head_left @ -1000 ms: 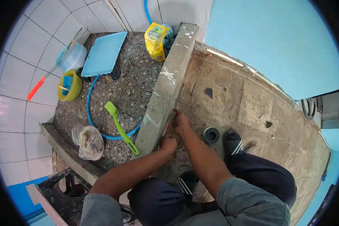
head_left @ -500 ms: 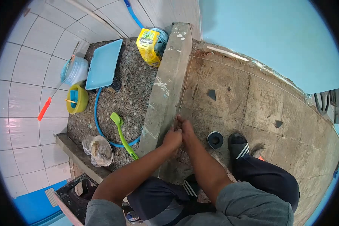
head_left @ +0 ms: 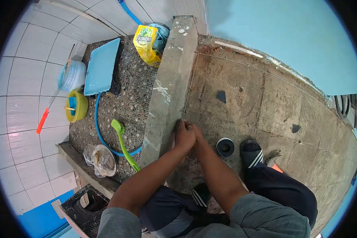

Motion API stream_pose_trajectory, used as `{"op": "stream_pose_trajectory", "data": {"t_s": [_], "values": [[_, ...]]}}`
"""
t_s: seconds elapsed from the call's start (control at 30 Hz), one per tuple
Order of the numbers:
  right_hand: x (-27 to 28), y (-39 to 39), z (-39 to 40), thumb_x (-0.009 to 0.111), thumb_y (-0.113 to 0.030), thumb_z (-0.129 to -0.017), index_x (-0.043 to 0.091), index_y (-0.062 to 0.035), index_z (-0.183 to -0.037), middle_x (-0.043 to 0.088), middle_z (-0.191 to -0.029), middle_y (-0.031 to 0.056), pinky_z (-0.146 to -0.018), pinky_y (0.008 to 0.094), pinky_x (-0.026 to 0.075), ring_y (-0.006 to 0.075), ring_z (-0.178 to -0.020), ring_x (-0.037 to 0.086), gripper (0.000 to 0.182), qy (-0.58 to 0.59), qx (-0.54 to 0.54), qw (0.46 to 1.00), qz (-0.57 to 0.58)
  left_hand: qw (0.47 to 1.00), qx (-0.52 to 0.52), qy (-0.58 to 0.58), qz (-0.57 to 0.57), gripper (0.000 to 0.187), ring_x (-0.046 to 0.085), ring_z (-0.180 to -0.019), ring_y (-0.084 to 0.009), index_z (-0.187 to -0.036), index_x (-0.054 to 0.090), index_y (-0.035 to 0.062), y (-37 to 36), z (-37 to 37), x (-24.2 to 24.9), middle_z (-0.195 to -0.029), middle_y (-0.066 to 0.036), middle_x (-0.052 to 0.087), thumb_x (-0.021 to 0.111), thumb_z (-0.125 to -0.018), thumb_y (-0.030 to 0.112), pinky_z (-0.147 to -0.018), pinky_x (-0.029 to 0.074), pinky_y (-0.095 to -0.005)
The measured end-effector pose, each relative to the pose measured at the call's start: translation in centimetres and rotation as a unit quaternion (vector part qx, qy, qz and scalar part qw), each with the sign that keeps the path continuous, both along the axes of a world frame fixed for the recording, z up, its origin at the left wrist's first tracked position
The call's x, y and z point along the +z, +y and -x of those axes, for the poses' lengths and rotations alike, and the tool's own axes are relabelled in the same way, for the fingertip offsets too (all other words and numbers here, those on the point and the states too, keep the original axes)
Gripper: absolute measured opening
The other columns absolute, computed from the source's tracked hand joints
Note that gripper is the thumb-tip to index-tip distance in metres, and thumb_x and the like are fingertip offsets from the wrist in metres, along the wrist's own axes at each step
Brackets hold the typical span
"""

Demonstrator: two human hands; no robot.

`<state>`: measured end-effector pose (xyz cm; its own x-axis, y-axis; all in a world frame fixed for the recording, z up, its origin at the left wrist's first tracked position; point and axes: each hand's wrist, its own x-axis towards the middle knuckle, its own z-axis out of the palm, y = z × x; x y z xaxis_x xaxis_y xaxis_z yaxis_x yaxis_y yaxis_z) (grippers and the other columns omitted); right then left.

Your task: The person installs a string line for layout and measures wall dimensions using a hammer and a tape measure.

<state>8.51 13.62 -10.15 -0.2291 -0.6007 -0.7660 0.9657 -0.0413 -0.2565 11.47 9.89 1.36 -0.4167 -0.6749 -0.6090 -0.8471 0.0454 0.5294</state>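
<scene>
Close beside the inner edge of the concrete curb (head_left: 168,87), my left hand (head_left: 184,137) and my right hand (head_left: 196,133) are pressed together. The fingers of both are closed, and whatever they pinch is too small to make out. A thin string (head_left: 191,81) runs along the curb down to just above my fingertips, then turns at the far corner and follows the blue wall. Right of my hands, a round black roll with a pale rim (head_left: 225,147) lies on the rough floor (head_left: 234,115).
Left of the curb are a green brush (head_left: 124,144), a blue hose (head_left: 97,119), a blue tray (head_left: 102,67), a yellow pouch (head_left: 146,43), a yellow-green bowl (head_left: 81,107) and a plate with a plastic bag (head_left: 101,160). Dark tile shards (head_left: 221,96) lie on the floor.
My hands have shifted slightly, with the left hand now higher and its fingertips against the curb's edge. The whole view has moved a little, so the tray, pouch and brush appear further left.
</scene>
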Motion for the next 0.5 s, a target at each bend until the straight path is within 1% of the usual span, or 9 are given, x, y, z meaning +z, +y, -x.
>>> {"op": "stream_pose_trajectory", "data": {"t_s": [0.07, 0.17, 0.2, 0.27, 0.3, 0.37, 0.4, 0.47, 0.5], "values": [[1.9, 0.7, 1.5, 0.064, -0.024, -0.096, 0.07, -0.0003, -0.1, 0.069, -0.09, 0.0107, -0.07, 0.0384, 0.051, 0.023, -0.078, 0.064, 0.024, 0.026, 0.01, 0.998, -0.048, 1.0, -0.019, 0.002, -0.007, 0.056, 0.04, -0.14, -0.0427, -0.151, 0.037, 0.0009, -0.5, 0.1, -0.4, -0.151, -0.026, 0.041, 0.047, -0.101, 0.022, -0.116, 0.032, -0.0467], [3.3, 1.1, 2.3, 0.066, -0.023, -0.094, 0.071, 0.0005, -0.1, 0.069, -0.09, 0.011, -0.07, 0.0381, 0.05, 0.0228, -0.08, 0.064, 0.025, 0.044, 0.026, 0.994, -0.095, 0.998, 0.025, -0.037, -0.039, 0.055, 0.041, -0.14, -0.0439, -0.15, 0.036, -0.0014, -0.8, 1.4, 1.7, -0.148, -0.03, 0.044, 0.042, -0.102, 0.024, -0.116, 0.033, -0.0463], [3.3, 1.3, 2.4, 0.066, -0.023, -0.093, 0.071, 0.0007, -0.1, 0.069, -0.091, 0.0112, -0.07, 0.0381, 0.05, 0.0228, -0.08, 0.064, 0.025, 0.046, 0.032, 0.993, -0.107, 0.996, 0.056, -0.012, -0.062, 0.054, 0.041, -0.14, -0.0435, -0.15, 0.037, -0.0011, -0.8, 1.0, 0.4, -0.148, -0.029, 0.045, 0.042, -0.102, 0.025, -0.115, 0.033, -0.0459], [1.4, 1.6, 2.0, 0.064, -0.022, -0.095, 0.069, 0.0024, -0.106, 0.069, -0.1, 0.0142, -0.078, 0.0418, 0.051, 0.0278, -0.087, 0.065, 0.028, 0.014, 0.028, 0.996, -0.087, 0.987, 0.116, 0.037, -0.103, 0.054, 0.043, -0.139, -0.0427, -0.15, 0.038, -0.0005, -1.3, 0.1, -3.4, -0.148, -0.028, 0.045, 0.043, -0.103, 0.026, -0.115, 0.034, -0.0451], [-0.1, 1.8, 1.6, 0.063, -0.022, -0.096, 0.067, 0.0033, -0.109, 0.069, -0.104, 0.0157, -0.082, 0.0436, 0.052, 0.0303, -0.091, 0.066, 0.029, -0.004, 0.026, 0.997, -0.077, 0.985, 0.116, 0.067, -0.105, 0.053, 0.043, -0.139, -0.0387, -0.151, 0.037, 0.0004, -1.4, -0.2, -3.9, -0.15, -0.025, 0.044, 0.044, -0.103, 0.024, -0.114, 0.034, -0.0426], [-3.5, 2.3, 0.8, 0.06, -0.023, -0.097, 0.066, 0.0031, -0.11, 0.069, -0.106, 0.017, -0.085, 0.0449, 0.052, 0.0316, -0.095, 0.066, 0.03, -0.021, 0.023, 0.999, -0.02, 0.98, 0.11, 0.127, -0.106, 0.053, 0.044, -0.14, -0.0306, -0.153, 0.036, 0.0023, -2.0, -0.3, -4.4, -0.153, -0.02, 0.043, 0.045, -0.103, 0.019, -0.114, 0.034, -0.0375], [-4.3, 2.4, 0.6, 0.059, -0.023, -0.097, 0.066, 0.003, -0.111, 0.068, -0.107, 0.0177, -0.087, 0.0455, 0.052, 0.0323, -0.096, 0.066, 0.031, -0.029, 0.021, 0.999, 0.009, 0.981, 0.109, 0.114, -0.113, 0.052, 0.044, -0.14, -0.0307, -0.152, 0.037, 0.0023, -2.2, 0.0, -4.0, -0.153, -0.021, 0.044, 0.045, -0.103, 0.019, -0.114, 0.034, -0.0374], [-1.1, 2.0, 0.8, 0.057, -0.023, -0.097, 0.065, 0.0038, -0.112, 0.068, -0.109, 0.0189, -0.09, 0.0462, 0.051, 0.0326, -0.1, 0.065, 0.032, -0.057, 0.009, 0.998, -0.026, 0.982, 0.105, 0.089, -0.127, 0.051, 0.045, -0.139, -0.0308, -0.151, 0.04, 0.0023, -2.5, 0.6, -3.0, -0.151, -0.021, 0.046, 0.045, -0.102, 0.017, -0.114, 0.034, -0.0372], [1.0, 1.8, 1.1, 0.056, -0.023, -0.097, 0.064, 0.0042, -0.113, 0.067, -0.11, 0.0196, -0.091, 0.0466, 0.051, 0.0328, -0.101, 0.065, 0.033, -0.071, 0.001, 0.996, -0.045, 0.983, 0.102, 0.1, -0.118, 0.051, 0.045, -0.138, -0.0308, -0.151, 0.041, 0.002, -2.4, 0.5, -3.1, -0.15, -0.022, 0.047, 0.046, -0.102, 0.017, -0.114, 0.034, -0.0371]]}}
